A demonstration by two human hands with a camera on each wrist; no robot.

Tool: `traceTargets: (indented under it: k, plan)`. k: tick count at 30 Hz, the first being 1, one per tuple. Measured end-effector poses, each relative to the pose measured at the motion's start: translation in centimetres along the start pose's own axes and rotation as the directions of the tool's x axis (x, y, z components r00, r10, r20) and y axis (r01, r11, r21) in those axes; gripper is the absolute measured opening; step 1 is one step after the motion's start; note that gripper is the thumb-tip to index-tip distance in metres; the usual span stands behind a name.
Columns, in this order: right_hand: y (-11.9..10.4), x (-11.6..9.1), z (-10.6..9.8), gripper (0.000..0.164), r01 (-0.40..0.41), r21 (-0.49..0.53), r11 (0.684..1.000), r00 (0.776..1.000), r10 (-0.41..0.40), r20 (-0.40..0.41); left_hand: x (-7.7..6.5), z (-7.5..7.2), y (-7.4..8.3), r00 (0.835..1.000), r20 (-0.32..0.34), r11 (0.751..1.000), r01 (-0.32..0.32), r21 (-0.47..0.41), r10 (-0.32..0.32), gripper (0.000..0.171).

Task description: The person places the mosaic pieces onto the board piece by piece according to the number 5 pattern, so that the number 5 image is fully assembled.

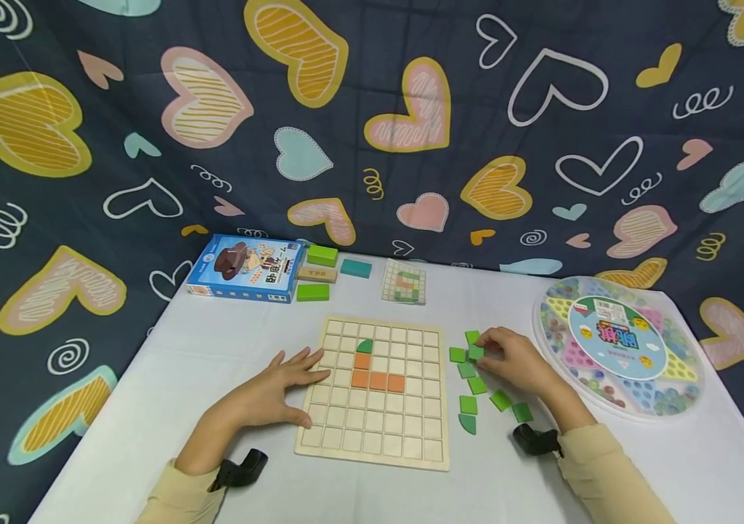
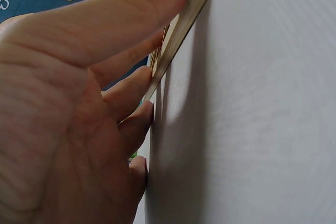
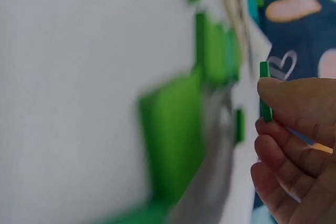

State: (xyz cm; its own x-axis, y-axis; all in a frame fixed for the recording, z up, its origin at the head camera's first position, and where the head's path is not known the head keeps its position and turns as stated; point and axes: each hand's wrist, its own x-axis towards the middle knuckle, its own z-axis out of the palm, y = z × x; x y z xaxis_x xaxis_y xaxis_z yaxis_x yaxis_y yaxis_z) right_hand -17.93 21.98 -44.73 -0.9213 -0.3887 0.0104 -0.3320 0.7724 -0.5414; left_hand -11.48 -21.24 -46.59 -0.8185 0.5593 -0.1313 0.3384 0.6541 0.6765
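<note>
A wooden grid board (image 1: 405, 447) lies on the table, bearing several orange square tiles (image 1: 378, 381) in an L shape and one green quarter-round tile (image 1: 364, 346) above them. My left hand (image 1: 267, 393) is spread at the board's left edge, fingers and thumb touching its rim. In the left wrist view the thumb lies against the board's side (image 2: 181, 35). To the right of the board, my right hand (image 1: 516, 356) pinches a green square tile (image 3: 265, 90) between thumb and fingertips, raised over loose green tiles (image 1: 468, 405). Another green quarter-round piece (image 1: 467, 423) lies nearest me.
Behind the board stands a small pattern card (image 1: 403, 282). A blue game box (image 1: 247, 268) sits at the back left, beside green blocks (image 1: 313, 292), a wooden block (image 1: 317, 274) and a teal block (image 1: 355, 268). A round marble game case (image 1: 617, 349) occupies the right side.
</note>
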Motion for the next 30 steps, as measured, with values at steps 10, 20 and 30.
traceTargets:
  k: [10, 20, 30]
  plan:
    - [-6.1, 2.9, 2.3, 0.023, 0.132, 0.083, 0.988, 0.990, -0.136, 0.040, 0.0, -0.1, 0.0, 1.000, 0.001, 1.000, 0.003, 0.000, -0.003, 0.083]
    - [-9.4, 6.8, 5.4, 0.024, 0.217, 0.055, 0.975, 0.956, -0.223, 0.190, 0.0, 0.3, 0.0, 1.000, 0.003, 1.000, 0.007, -0.009, -0.007, 0.083]
    - [-10.5, 8.0, 6.5, 0.021, 0.267, -0.036, 0.963, 0.940, -0.252, 0.231, 0.0, 0.0, 0.3, 1.000, 0.004, 1.000, 0.005, 0.001, -0.005, 0.083]
